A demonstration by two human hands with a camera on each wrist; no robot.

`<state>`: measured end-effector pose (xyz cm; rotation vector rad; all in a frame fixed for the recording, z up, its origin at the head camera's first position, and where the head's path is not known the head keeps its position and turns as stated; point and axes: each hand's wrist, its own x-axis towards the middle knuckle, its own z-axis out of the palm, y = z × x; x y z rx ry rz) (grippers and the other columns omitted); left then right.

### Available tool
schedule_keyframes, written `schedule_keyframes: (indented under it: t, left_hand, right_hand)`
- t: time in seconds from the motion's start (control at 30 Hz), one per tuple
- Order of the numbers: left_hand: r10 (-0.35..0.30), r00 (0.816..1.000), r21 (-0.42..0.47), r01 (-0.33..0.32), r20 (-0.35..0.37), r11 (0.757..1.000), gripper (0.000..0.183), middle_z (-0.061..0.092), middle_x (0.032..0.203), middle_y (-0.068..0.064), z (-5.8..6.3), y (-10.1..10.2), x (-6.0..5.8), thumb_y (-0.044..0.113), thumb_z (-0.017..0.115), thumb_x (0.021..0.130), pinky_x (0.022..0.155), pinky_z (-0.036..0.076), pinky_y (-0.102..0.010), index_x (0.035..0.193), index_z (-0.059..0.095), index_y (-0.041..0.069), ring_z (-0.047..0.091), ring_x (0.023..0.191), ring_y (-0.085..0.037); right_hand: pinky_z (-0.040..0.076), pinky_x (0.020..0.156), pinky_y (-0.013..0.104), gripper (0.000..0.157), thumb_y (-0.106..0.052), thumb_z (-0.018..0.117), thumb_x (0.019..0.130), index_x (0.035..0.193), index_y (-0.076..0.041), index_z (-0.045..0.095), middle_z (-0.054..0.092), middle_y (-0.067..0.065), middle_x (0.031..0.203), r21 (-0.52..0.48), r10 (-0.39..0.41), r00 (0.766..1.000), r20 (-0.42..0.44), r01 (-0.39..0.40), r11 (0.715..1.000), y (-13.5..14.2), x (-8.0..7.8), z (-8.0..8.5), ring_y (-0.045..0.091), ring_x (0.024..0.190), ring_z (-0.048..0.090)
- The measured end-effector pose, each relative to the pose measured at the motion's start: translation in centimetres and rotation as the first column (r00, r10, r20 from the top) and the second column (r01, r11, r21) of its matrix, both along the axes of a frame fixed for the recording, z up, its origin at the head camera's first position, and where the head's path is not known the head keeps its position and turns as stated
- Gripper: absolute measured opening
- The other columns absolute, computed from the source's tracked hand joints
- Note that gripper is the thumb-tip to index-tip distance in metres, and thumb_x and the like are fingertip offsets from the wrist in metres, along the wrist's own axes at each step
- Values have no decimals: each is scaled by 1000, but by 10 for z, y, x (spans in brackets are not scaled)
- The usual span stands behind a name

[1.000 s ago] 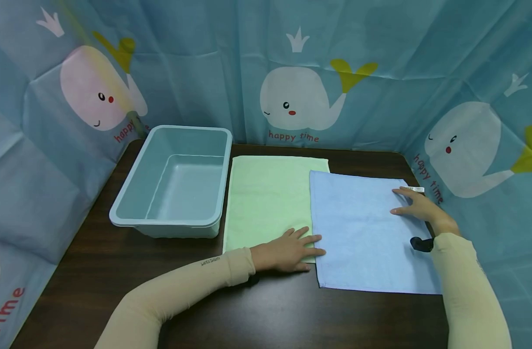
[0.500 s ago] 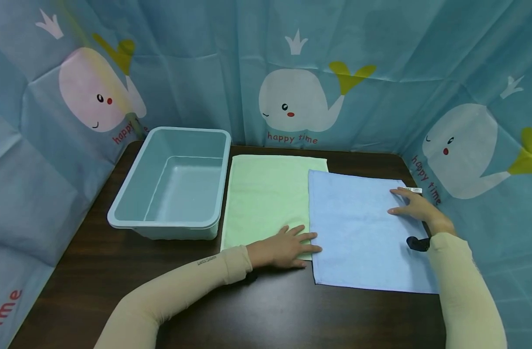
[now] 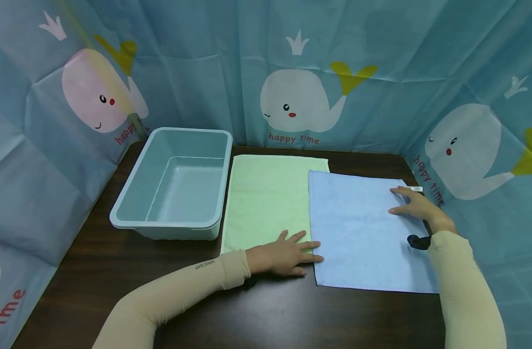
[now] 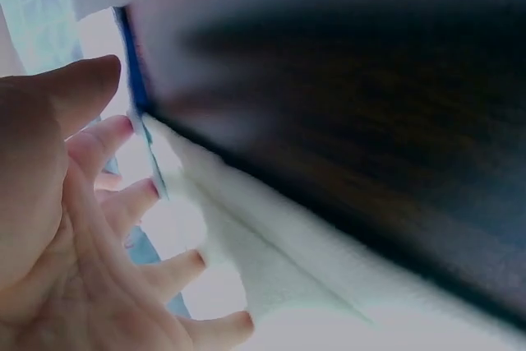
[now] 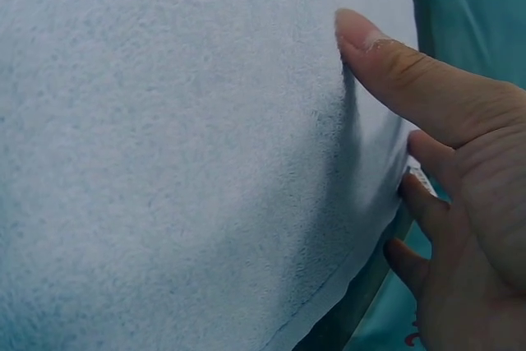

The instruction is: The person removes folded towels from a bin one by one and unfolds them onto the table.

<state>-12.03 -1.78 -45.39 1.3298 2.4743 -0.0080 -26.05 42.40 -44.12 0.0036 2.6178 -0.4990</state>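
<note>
A light blue towel [image 3: 357, 232] lies flat on the right of the table, its left edge over a light green towel [image 3: 270, 198]. My left hand [image 3: 285, 254] rests with spread fingers at the green towel's near right corner, fingertips on the blue towel's left edge. In the left wrist view, its straight, parted fingers [image 4: 123, 203] touch the towels. My right hand [image 3: 420, 208] rests at the blue towel's far right part. In the right wrist view, the thumb [image 5: 394, 67] touches the towel's top and the other fingers lie along its edge, pinching nothing visibly.
A pale blue-green plastic basin [image 3: 189, 189] with bare inside stands left of the green towel. The dark wooden table [image 3: 266, 315] shows in front. A small white label [image 3: 416, 188] peeks out by the right hand. A whale-print curtain [image 3: 196, 92] surrounds the table's back and sides.
My left hand has slid slightly toward the table's near edge, fingers still spread. The right hand and both towels have hardly moved.
</note>
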Motion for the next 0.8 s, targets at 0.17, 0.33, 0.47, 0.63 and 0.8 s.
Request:
schedule_keyframes:
  t: [0.17,0.33,0.47,0.63,0.8]
  left_hand:
    - [-3,1000,4,3,11,1000,54,19,166,14,2,0,3,50,46,102,117,32,-60,153,28,47,19,155,-27]
    - [-24,999,15,24,21,1000,54,20,166,12,5,-3,2,49,46,102,118,31,-58,153,29,45,21,155,-28]
    - [-19,1000,41,18,20,999,57,18,167,10,9,-9,-1,50,45,102,120,29,-57,155,25,43,18,155,-28]
    - [17,1000,86,-16,-8,996,63,14,168,7,14,-23,-6,52,46,101,121,26,-58,157,21,41,15,156,-31]
    - [67,997,132,-62,-33,989,67,12,169,4,16,-42,-9,55,49,99,121,24,-61,157,20,39,13,156,-35]
  right_hand:
    - [8,103,84,98,-59,67,85,158,-14,21,1,25,164,4,7,1000,-5,-7,1000,-1,1,1,58,147,1]
    - [10,104,83,99,-59,69,84,158,-14,22,5,26,164,6,11,1000,-19,-11,1000,-1,0,1,57,147,3]
    - [10,106,82,98,-56,69,86,159,-13,20,4,27,164,-2,16,999,-48,-16,1000,-1,-1,4,56,147,1]
    - [10,107,81,94,-57,64,89,158,-11,21,6,28,163,7,53,996,-74,-53,999,-15,3,16,55,148,1]
    - [12,109,80,89,-57,62,91,157,-13,25,11,27,164,26,115,984,-137,-112,993,-41,11,30,52,150,4]
